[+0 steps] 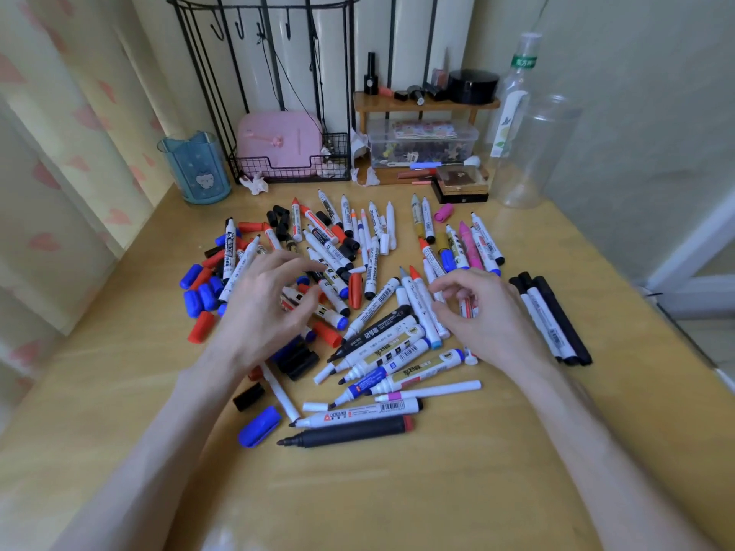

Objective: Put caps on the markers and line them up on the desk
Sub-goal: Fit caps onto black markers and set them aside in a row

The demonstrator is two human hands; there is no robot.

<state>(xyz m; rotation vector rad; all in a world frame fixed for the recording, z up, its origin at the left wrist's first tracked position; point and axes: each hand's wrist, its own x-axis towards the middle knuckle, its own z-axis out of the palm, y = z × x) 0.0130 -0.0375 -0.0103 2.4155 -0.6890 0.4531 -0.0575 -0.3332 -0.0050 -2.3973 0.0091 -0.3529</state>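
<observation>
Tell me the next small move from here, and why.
Probably pinch the uncapped orange-tipped marker with the right hand, whose fingertips hover beside it. Neither hand seems to hold anything, the left hand is spread over the pile, a loose red cap lies close by, and only three capped black markers are lined up at the right.

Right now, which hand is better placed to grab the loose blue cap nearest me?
Left, probably. The blue cap lies on the near left side of the marker pile, just below the left hand. The right hand is across the pile, farther off.
</observation>
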